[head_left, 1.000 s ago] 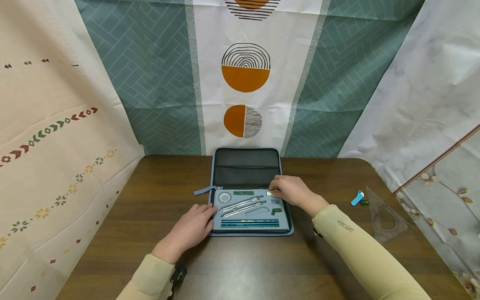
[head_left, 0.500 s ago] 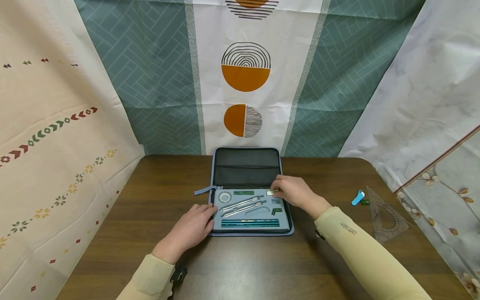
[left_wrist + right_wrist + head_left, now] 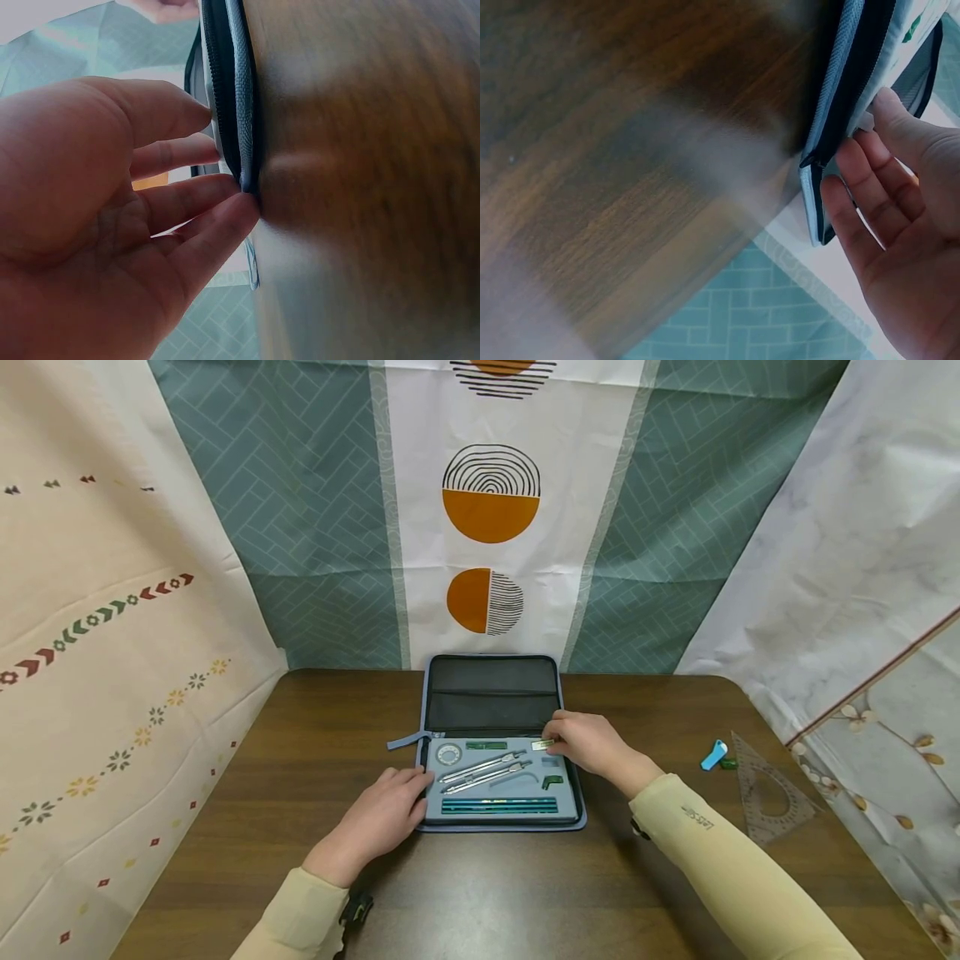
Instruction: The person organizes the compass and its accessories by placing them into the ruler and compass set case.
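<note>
Passage runs along the left edge of the brown wooden counter (image 3: 330,718) to its far-left corner, and between the pale-yellow sleeves (image 3: 727,860) before the open, blue-edged zippered case (image 3: 495,714). The left hand (image 3: 382,814) blocks the case's left side, the right hand (image 3: 585,743) its right; a clear triangular plastic ruler (image 3: 752,785) obstructs the counter's right edge.

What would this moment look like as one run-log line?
left hand: holds case by left edge; right hand: pinches small white block; case: open; clear triangle: on table
</note>
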